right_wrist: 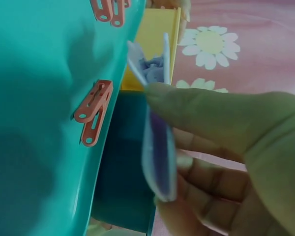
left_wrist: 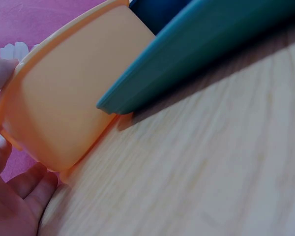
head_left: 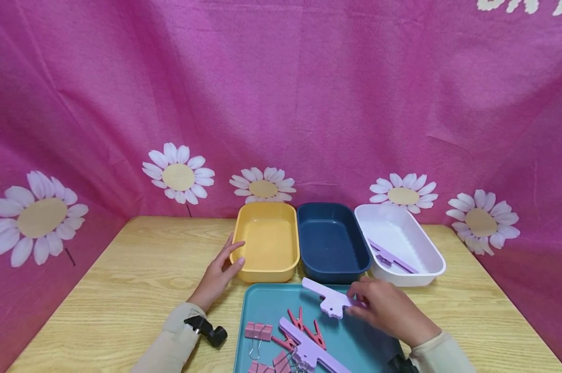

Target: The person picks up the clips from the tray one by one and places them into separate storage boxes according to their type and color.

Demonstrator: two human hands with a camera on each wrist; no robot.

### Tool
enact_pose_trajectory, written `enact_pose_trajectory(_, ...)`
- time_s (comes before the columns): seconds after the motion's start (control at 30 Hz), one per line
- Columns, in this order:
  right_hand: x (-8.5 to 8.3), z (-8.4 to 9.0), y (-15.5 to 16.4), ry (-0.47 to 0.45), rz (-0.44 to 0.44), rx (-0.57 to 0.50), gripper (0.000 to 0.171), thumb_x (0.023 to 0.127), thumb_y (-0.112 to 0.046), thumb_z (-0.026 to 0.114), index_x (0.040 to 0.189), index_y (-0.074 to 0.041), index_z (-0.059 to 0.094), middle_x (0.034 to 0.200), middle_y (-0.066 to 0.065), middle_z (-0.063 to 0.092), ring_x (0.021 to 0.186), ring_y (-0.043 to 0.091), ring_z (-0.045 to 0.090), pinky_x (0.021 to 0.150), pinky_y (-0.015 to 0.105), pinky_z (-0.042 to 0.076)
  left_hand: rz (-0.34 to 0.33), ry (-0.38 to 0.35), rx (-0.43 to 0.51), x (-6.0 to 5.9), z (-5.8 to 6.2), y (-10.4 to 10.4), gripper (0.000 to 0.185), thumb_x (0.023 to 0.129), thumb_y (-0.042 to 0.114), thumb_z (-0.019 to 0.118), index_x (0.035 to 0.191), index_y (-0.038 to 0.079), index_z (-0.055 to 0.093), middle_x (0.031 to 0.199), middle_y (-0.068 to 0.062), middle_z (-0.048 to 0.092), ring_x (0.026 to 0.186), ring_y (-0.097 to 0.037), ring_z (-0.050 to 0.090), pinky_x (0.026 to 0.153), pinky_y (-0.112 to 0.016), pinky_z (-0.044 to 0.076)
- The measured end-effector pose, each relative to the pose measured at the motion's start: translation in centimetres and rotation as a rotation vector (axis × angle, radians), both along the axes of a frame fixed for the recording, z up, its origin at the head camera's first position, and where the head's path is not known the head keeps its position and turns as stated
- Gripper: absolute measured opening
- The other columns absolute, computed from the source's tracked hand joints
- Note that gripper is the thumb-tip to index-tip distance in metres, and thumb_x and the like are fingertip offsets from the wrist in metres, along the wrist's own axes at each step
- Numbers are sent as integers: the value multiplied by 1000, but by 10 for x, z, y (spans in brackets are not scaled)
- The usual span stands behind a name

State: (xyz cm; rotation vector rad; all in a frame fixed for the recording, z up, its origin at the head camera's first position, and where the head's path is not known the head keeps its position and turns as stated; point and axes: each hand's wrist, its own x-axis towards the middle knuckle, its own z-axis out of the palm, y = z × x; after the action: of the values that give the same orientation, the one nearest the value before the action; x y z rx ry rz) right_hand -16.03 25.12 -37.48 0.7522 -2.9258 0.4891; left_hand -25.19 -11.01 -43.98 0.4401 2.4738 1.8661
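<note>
Purple clip in transit above a teal tray. The grip of the right hand [head_left: 388, 310] is closed to a pinch, thumb against fingers, on one end of a purple clip [head_left: 331, 301], which hangs over the far part of the teal tray [head_left: 262, 305], near the blue bin [head_left: 335, 276]. The left hand [head_left: 215, 278] lies loosely spread at the near left corner of the yellow bin [head_left: 267, 277], fingertips on the rim, with no tight hold evident. The step in hand appears to be the transfer of the clip; since a like clip [head_left: 393, 257] lies in the white bin [head_left: 404, 280], the next move probably calls for raising it over that rim, then relaxing the pinch.

Materials: the held clip seems to be smooth, matt plastic, a long flat bar with a scalloped, figure-like outline on one edge; the right wrist view shows two plates splayed apart at one end. Another purple clip [head_left: 309, 349] rests in the tray among slender red pegs [head_left: 315, 335] and pink binder clips [head_left: 258, 331] with wire handles. The bins are round-cornered and deep-walled, the tray low-rimmed, the bench [head_left: 145, 264] pale with wood grain. Behind hangs creased magenta cloth [head_left: 281, 103] with white daisies.
</note>
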Motion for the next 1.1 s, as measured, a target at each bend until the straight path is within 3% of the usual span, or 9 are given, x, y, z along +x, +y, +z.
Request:
enact_pose_trajectory(0.07, 0, 1, 0, 46, 1, -9, 17, 77, -26, 81, 87, -21, 69, 71, -16, 52, 63, 2, 45, 54, 19, 44, -4, -11, -6, 6, 10, 2, 47, 100, 23, 54, 144, 13, 44, 162, -4, 9, 147, -24, 10, 116, -41, 19)
enact_pose_trajectory(0.27, 1, 0, 2, 196, -4, -26, 19, 74, -25, 84, 88, -21, 72, 78, -14, 57, 68, 2, 48, 58, 20, 48, -4, -7, -10, 7, 11, 2, 46, 100, 22, 53, 144, 12, 44, 162, -5, 9, 147, -25, 10, 116, -42, 19)
enact_pose_trajectory(0.43, -2, 0, 5, 231, -32, -44, 24, 72, -24, 85, 93, -17, 75, 81, -12, 58, 69, 2, 50, 60, 21, 50, -8, -5, -5, 5, 9, 1, 47, 100, 22, 54, 144, 12, 44, 162, -6, 8, 147, -26, 10, 116, -41, 19)
enact_pose_trajectory(0.7, -7, -3, 12, 292, -81, -85, 25, 71, -21, 87, 92, -15, 76, 79, -11, 59, 68, 3, 50, 61, 24, 50, 14, 8, 0, -12, -18, -3, 47, 98, 35, 56, 143, 23, 46, 162, 2, 10, 147, -22, 10, 117, -42, 18)
enact_pose_trajectory(0.9, -9, -1, 16, 231, -162, -132, 25, 72, -19, 86, 94, -13, 77, 77, -9, 58, 67, 6, 50, 58, 21, 47, 26, 8, -1, -13, -22, -3, 47, 96, 42, 57, 141, 30, 48, 161, 9, 11, 147, -20, 11, 116, -41, 20)
enact_pose_trajectory(1.1, -13, -4, 21, 185, -226, -167, 25, 74, -19, 84, 96, -11, 77, 81, -4, 60, 70, 10, 52, 60, 23, 50, 26, -2, -12, -13, -23, -3, 47, 97, 41, 56, 141, 30, 47, 160, 12, 11, 147, -18, 11, 116, -40, 20)
